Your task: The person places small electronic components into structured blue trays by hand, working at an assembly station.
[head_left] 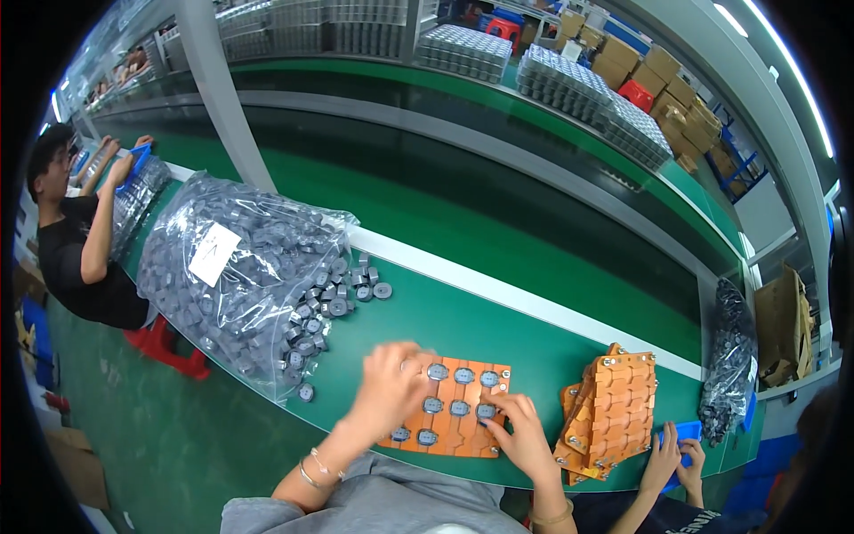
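Note:
An orange fixture plate (463, 436) lies on the green bench in front of me, with several small grey round plastic parts (463, 376) seated in its recesses. My left hand (391, 384) hovers over the plate's upper left corner, its fingers curled and blurred; whether they hold anything is hidden. At the plate's right side, my right hand (523, 434) has thumb and forefinger on either side of a grey round part (486, 411) sitting in the plate. Left of the plate, loose grey parts (338, 307) spill from a big clear plastic bag (240, 267) full of them.
Stacked orange fixture plates (614, 409) stand to the right. Beyond them a neighbour's hands (663, 458) are at a blue tray (687, 432), near another filled bag (729, 356). A white rail (498, 289) borders the bench's far side. Another person (80, 231) works at far left.

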Demonstrator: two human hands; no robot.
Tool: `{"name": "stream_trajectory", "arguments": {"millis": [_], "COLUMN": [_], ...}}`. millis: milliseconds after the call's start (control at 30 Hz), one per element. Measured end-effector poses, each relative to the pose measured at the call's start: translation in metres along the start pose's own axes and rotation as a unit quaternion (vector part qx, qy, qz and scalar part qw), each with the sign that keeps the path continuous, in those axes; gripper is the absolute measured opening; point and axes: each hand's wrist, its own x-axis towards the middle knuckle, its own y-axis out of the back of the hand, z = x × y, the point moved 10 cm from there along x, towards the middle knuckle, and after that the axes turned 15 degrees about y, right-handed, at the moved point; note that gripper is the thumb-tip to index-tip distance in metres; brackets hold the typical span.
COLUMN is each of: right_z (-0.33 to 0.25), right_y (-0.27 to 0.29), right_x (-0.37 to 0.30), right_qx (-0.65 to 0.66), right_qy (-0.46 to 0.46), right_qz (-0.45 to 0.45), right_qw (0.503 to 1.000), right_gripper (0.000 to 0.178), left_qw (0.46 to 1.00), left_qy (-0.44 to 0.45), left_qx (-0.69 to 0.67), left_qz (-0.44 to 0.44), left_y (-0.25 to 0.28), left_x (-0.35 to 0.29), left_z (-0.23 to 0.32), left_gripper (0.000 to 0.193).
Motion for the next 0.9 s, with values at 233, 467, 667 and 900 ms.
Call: {"name": "stream_trajectory", "arguments": {"millis": [233, 467, 667, 900], "right_z": [-0.017, -0.022, -0.021, -0.027], "right_y": [0.026, 0.039, 0.040, 0.036], "right_x": [0.005, -0.001, 0.007, 0.017], "right_qx": [0.058, 0.023, 0.004, 0.012], "right_qy": [0.010, 0.028, 0.043, 0.062], "right_qz": [0.109, 0.174, 0.168, 0.168], "right_qw": [0.992, 0.984, 0.985, 0.984], "right_gripper": [0.035, 0.023, 0.020, 0.018], "left_qw": [0.968, 0.973, 0.985, 0.994], "left_qy": [0.110, 0.091, 0.025, -0.022], "left_qx": [0.177, 0.189, 0.160, 0.091], "left_qz": [0.137, 0.094, 0.052, 0.059], "left_y": [0.041, 0.032, 0.033, 0.040], "left_x": [0.045, 0.050, 0.044, 0.038], "left_z": [-0.075, -0.075, -0.061, -0.052], "left_gripper": [0.053, 0.037, 0.021, 0.021]}}
